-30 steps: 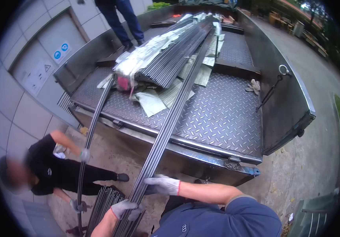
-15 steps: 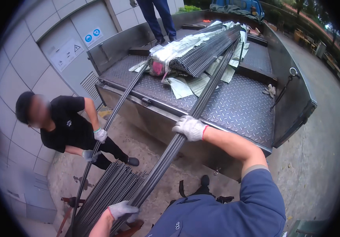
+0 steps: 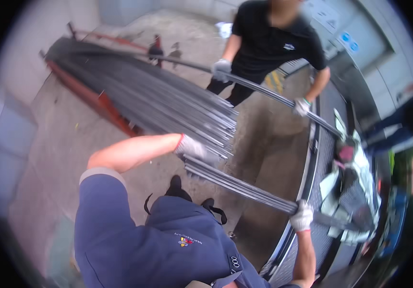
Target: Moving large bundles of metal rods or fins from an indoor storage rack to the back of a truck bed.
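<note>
My right hand (image 3: pixel 302 216), in a white knit glove, is closed round a bundle of long dark metal rods (image 3: pixel 245 186) near the truck bed's edge. At the bundle's rear end is my left hand (image 3: pixel 193 148), gloved too, laid over the rods from above; its fingers are blurred but appear wrapped round them. From there the bundle runs right, over the bed's edge towards wrapped rods. A co-worker (image 3: pixel 278 36) in a black shirt holds longer rods (image 3: pixel 259 89) with both gloved hands, across from me.
A large stack of rods (image 3: pixel 153 96) lies on a red metal rack (image 3: pixel 86 103). On the truck bed (image 3: pixel 290 254) are more rods in torn pale wrapping (image 3: pixel 330 192). Another person (image 3: pixel 401 115) stands at the far right. My feet are on the concrete floor (image 3: pixel 134 175).
My view has swung left towards the rack. The bundle has slid towards the truck, so its rear end now shows at my left hand. The co-worker still grips the other rods.
</note>
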Tool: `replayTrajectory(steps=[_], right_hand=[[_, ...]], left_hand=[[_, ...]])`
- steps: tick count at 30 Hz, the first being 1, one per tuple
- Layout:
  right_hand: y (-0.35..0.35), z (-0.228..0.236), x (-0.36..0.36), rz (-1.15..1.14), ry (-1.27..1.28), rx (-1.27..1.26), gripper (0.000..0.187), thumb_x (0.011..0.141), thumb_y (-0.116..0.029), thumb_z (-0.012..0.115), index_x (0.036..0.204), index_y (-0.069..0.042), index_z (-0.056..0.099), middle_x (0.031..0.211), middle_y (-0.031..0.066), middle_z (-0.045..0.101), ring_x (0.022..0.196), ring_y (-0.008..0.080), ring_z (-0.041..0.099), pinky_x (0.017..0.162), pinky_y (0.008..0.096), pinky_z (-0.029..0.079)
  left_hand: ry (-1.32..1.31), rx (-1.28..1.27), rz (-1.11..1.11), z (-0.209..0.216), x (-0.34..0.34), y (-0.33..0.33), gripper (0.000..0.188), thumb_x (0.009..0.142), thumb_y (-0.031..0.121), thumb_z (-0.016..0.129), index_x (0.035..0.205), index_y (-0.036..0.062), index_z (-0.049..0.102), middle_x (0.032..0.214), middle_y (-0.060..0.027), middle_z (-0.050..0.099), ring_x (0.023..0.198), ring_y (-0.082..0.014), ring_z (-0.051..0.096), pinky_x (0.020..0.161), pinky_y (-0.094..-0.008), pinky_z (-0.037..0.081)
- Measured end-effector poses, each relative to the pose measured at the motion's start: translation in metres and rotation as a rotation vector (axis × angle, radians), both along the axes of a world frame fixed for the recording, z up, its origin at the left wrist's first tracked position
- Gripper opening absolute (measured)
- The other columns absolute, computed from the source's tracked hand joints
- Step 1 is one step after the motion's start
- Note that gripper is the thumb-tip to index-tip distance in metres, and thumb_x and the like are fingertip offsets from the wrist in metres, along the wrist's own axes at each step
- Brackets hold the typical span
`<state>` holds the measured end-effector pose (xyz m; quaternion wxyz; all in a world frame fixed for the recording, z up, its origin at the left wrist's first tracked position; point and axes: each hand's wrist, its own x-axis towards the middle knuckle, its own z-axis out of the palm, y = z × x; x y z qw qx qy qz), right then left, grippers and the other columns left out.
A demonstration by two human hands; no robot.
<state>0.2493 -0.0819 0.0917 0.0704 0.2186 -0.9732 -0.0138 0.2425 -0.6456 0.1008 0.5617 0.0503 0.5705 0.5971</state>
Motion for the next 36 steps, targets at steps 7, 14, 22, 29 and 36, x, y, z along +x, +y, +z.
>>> replayTrajectory(steps=[7,14,22,29,36], right_hand=[[-0.006,0.008,-0.027,0.182,-0.136,-0.034,0.033,0.065,-0.015,0.083,0.093,-0.006,0.067,0.086,0.0173,0.071,0.081,0.0410,0.070,0.075,0.0492,0.057],[0.000,0.005,-0.051,0.118,-0.240,0.038,0.037,0.066,-0.021,0.083,0.096,-0.006,0.068,0.086,0.0207,0.072,0.083,0.0421,0.071,0.077,0.0492,0.059],[0.003,-0.023,-0.061,0.075,-0.151,0.062,0.036,0.065,-0.022,0.083,0.095,-0.010,0.067,0.084,0.0181,0.072,0.081,0.0411,0.072,0.075,0.0499,0.058],[-0.014,-0.014,-0.047,-0.011,-0.180,0.091,0.020,0.071,-0.024,0.075,0.086,-0.013,0.070,0.085,0.0154,0.074,0.084,0.0355,0.075,0.078,0.0474,0.058],[-0.006,-0.059,-0.056,0.046,-0.235,0.084,0.022,0.087,-0.023,0.063,0.104,-0.011,0.068,0.095,0.0154,0.074,0.093,0.0345,0.073,0.083,0.0505,0.056]], left_hand=[[0.358,0.166,0.556,-0.115,0.114,0.077,0.041,0.098,0.013,0.067,0.136,0.0008,0.060,0.124,-0.0091,0.068,0.114,-0.0159,0.063,0.098,-0.0342,0.053],[0.071,1.016,1.039,-0.098,0.058,0.225,0.074,0.101,0.023,0.069,0.162,0.0091,0.030,0.159,-0.0131,0.045,0.144,-0.0269,0.047,0.118,-0.0485,0.042],[-0.146,1.133,1.238,-0.125,0.030,0.250,0.036,0.100,0.026,0.070,0.132,0.0094,0.065,0.137,-0.0114,0.065,0.130,-0.0265,0.060,0.116,-0.0460,0.044],[-0.221,1.035,1.191,-0.151,0.018,0.245,0.036,0.105,0.025,0.060,0.132,0.0017,0.061,0.136,-0.0145,0.064,0.129,-0.0287,0.058,0.118,-0.0452,0.040],[-0.273,0.822,1.340,-0.150,0.026,0.240,0.031,0.101,0.030,0.055,0.113,0.0031,0.065,0.114,-0.0160,0.069,0.110,-0.0347,0.064,0.107,-0.0557,0.047]])
